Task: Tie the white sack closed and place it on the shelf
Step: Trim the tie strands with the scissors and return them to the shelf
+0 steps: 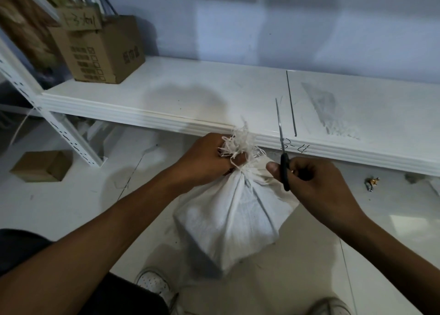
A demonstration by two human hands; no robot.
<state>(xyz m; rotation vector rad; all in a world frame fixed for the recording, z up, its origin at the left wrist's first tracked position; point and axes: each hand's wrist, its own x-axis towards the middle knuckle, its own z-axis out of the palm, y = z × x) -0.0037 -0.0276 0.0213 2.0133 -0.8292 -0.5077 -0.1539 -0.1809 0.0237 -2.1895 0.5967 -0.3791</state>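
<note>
The white sack [234, 216] stands on the floor in front of my feet, its neck gathered into a frayed tuft with a tie around it. My left hand [204, 159] grips that gathered neck from the left. My right hand [314, 179] holds black-handled scissors [283, 153], blades pointing up and away, just right of the neck. The white shelf [190, 93] runs across the view directly behind the sack.
A large cardboard box [102, 50] sits at the shelf's left end, beside a perforated white upright [59, 129]. A small cardboard box [41, 166] lies on the floor at left. A crumpled scrap [371, 182] lies on the floor at right. My shoes [154, 285] are near the sack.
</note>
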